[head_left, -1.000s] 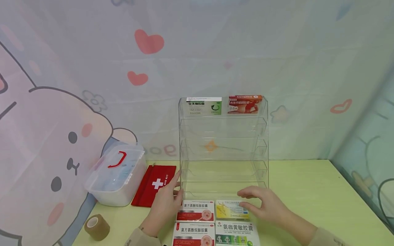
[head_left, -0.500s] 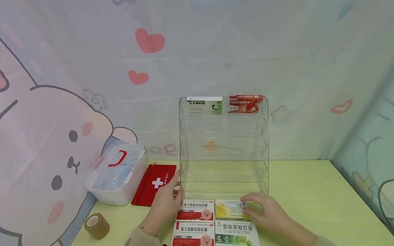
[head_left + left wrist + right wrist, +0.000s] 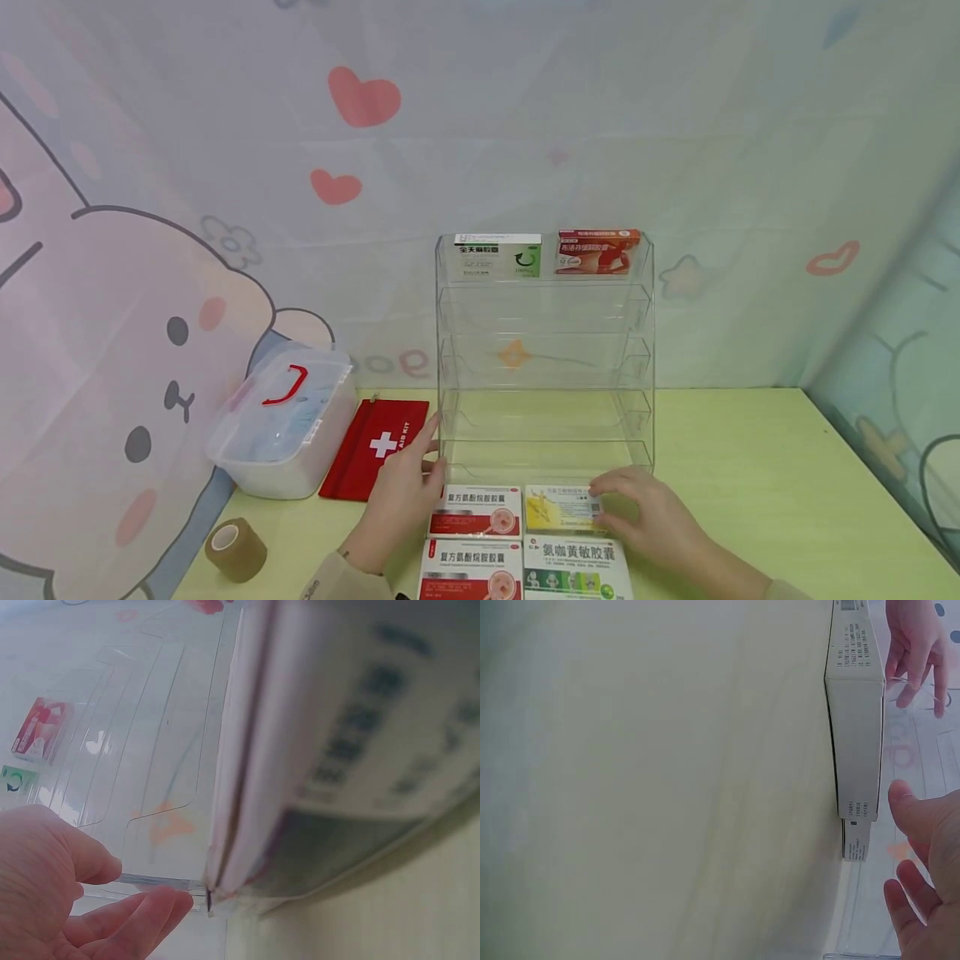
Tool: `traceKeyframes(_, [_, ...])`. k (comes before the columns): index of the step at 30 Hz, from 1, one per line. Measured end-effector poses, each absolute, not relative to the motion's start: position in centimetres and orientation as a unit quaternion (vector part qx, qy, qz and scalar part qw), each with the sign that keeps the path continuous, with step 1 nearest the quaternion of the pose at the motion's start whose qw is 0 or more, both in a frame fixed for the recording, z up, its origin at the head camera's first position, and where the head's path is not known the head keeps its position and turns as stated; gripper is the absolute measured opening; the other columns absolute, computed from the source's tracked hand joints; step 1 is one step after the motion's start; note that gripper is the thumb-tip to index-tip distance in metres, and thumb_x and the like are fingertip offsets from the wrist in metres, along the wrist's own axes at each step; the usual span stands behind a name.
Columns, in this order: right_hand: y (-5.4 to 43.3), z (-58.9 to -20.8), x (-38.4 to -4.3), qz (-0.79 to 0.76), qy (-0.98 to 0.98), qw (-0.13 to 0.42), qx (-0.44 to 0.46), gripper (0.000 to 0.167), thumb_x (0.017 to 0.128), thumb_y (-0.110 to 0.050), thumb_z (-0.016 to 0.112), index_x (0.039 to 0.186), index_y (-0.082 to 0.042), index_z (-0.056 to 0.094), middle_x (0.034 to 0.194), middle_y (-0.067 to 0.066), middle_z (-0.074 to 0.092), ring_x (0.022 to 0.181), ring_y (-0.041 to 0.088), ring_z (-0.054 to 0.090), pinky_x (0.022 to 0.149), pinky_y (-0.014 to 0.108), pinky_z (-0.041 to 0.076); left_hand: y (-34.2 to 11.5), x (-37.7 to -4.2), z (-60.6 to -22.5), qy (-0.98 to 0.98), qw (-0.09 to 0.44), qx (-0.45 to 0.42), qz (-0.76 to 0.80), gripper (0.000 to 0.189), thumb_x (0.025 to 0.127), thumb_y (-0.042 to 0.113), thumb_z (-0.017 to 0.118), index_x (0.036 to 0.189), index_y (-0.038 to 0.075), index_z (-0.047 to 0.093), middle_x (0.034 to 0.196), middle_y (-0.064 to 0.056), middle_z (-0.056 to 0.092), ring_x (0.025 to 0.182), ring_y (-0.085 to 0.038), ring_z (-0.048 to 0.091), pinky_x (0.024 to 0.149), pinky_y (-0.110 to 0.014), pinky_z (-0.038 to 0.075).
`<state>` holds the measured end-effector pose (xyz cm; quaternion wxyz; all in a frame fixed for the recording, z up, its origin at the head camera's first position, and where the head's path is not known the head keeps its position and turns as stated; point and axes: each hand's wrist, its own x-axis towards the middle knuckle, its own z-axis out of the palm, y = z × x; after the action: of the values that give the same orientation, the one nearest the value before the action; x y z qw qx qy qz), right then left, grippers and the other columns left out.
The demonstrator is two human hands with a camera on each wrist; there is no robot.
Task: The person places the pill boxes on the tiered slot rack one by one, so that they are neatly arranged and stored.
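My left hand [image 3: 402, 492] holds the lower left side of a clear plastic display rack [image 3: 543, 417]. In the left wrist view, that side's edge runs between its thumb and fingers. At the right end of a yellow and white medicine box [image 3: 562, 509] is my right hand [image 3: 648, 517], thumb and fingers spread apart. The right wrist view shows its fingertips close above that box, apparently not gripping it. Two red and white medicine boxes [image 3: 474, 511] lie to the left; a green and white medicine box [image 3: 576, 569] lies nearer me.
On the rack's top tier stand a green box [image 3: 498, 257] and a red box [image 3: 597, 253]. A red first aid pouch [image 3: 367, 458], a white lidded case [image 3: 285, 425] and a brown bandage roll [image 3: 236, 552] are at the left. A patterned cloth hangs behind.
My right hand has shifted slightly right and down, to the yellow and white box's right end. The left hand stays at the rack's side.
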<state>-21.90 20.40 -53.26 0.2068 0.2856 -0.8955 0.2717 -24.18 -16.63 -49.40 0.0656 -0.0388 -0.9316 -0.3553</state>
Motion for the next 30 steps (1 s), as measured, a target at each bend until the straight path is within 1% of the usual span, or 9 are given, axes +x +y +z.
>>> traceKeyframes(5, [20.54, -53.46, -21.88, 0.277, -0.891, 0.21, 0.294, 0.044, 0.074, -0.015, 0.1, 0.113, -0.023, 0.08, 0.118, -0.011, 0.08, 0.109, 0.012, 0.074, 0.095, 0.04, 0.067, -16.57, -24.18, -49.4, -0.934, 0.067, -0.036, -0.349, 0.085, 0.103, 0.02, 0.076, 0.174, 0.033, 0.033, 0.144, -0.011, 0.074, 0.108, -0.024, 0.079, 0.09, -0.042, 0.07])
traceKeyframes(9, [20.61, -53.53, -21.78, 0.278, -0.893, 0.194, 0.295, 0.045, 0.076, -0.018, 0.099, 0.116, -0.022, 0.08, 0.12, -0.009, 0.081, 0.11, 0.014, 0.076, 0.096, 0.042, 0.066, -16.56, -24.19, -49.49, -0.935, 0.068, -0.036, -0.346, 0.084, 0.103, 0.02, 0.076, 0.174, 0.032, 0.033, 0.144, -0.011, 0.074, 0.108, -0.024, 0.08, 0.09, -0.042, 0.07])
traceKeyframes(16, [20.85, -53.51, -21.61, 0.263, -0.911, 0.136, 0.286, 0.038, 0.086, -0.023, 0.093, 0.122, -0.023, 0.08, 0.126, -0.005, 0.081, 0.116, 0.023, 0.077, 0.102, 0.051, 0.064, -16.58, -24.25, -49.58, -0.935, 0.071, -0.039, -0.345, 0.084, 0.103, 0.02, 0.077, 0.174, 0.031, 0.033, 0.143, -0.011, 0.074, 0.107, -0.024, 0.08, 0.088, -0.041, 0.071])
traceKeyframes(20, [20.98, -53.5, -21.51, 0.26, -0.914, 0.118, 0.288, 0.031, 0.092, -0.027, 0.088, 0.123, -0.022, 0.081, 0.129, -0.005, 0.08, 0.118, 0.023, 0.077, 0.104, 0.052, 0.064, -16.59, -24.28, -49.59, -0.933, 0.069, -0.041, -0.35, 0.085, 0.103, 0.019, 0.076, 0.174, 0.032, 0.032, 0.144, -0.011, 0.074, 0.107, -0.023, 0.08, 0.087, -0.04, 0.071])
traceKeyframes(23, [21.03, -53.43, -21.46, 0.263, -0.915, 0.107, 0.285, 0.026, 0.096, -0.028, 0.085, 0.122, -0.025, 0.081, 0.126, -0.008, 0.081, 0.117, 0.02, 0.078, 0.103, 0.051, 0.065, -16.58, -24.26, -49.55, -0.932, 0.067, -0.041, -0.353, 0.086, 0.103, 0.019, 0.076, 0.175, 0.032, 0.032, 0.145, -0.011, 0.073, 0.107, -0.023, 0.08, 0.086, -0.04, 0.071])
traceKeyframes(26, [21.04, -53.3, -21.46, 0.263, -0.915, 0.103, 0.288, 0.023, 0.096, -0.026, 0.085, 0.118, -0.027, 0.081, 0.122, -0.01, 0.081, 0.114, 0.018, 0.078, 0.101, 0.049, 0.065, -16.58, -24.25, -49.55, -0.931, 0.066, -0.041, -0.356, 0.086, 0.103, 0.019, 0.077, 0.175, 0.032, 0.032, 0.145, -0.011, 0.073, 0.107, -0.024, 0.08, 0.086, -0.04, 0.071])
traceKeyframes(30, [21.07, -53.28, -21.5, 0.256, -0.916, 0.104, 0.292, 0.022, 0.092, -0.025, 0.087, 0.112, -0.03, 0.081, 0.122, -0.009, 0.082, 0.116, 0.022, 0.078, 0.103, 0.054, 0.064, -16.6, -24.28, -49.6, -0.93, 0.067, -0.042, -0.359, 0.085, 0.103, 0.019, 0.076, 0.175, 0.031, 0.032, 0.144, -0.011, 0.073, 0.107, -0.024, 0.08, 0.086, -0.04, 0.071])
